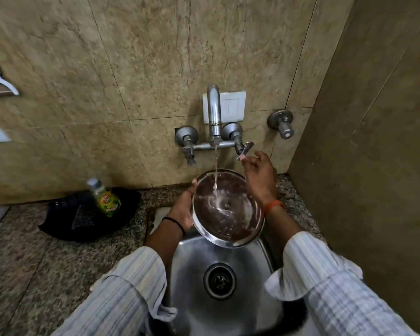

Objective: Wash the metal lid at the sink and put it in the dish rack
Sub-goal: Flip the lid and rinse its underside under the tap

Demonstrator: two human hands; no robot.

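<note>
On the speckled stone worktop [29, 248] at the left, a bottle of dish soap [104, 198] with a yellow-green label stood against a black cloth [83, 214] near the tiled wall [136, 57]. To its right, the left hand [183, 209] gripped the left rim of the metal lid [228, 209], thumb over the edge and fingers closed beneath it; a black band circled that wrist. The lid was held hollow side up and tilted toward the person, above the back of the steel sink [260, 267], whose drain [220, 281] showed below. A thin stream of water [215, 170] fell from the chrome tap spout [214, 110] into the lid and swirled over its inner face. Further right, the right hand [260, 173] was raised beside the lid's far rim, holding nothing, its fingers loosely apart and the fingertips touching the right tap lever [245, 149]. An orange band sat on that wrist. Both forearms wore pale striped sleeves.
</note>
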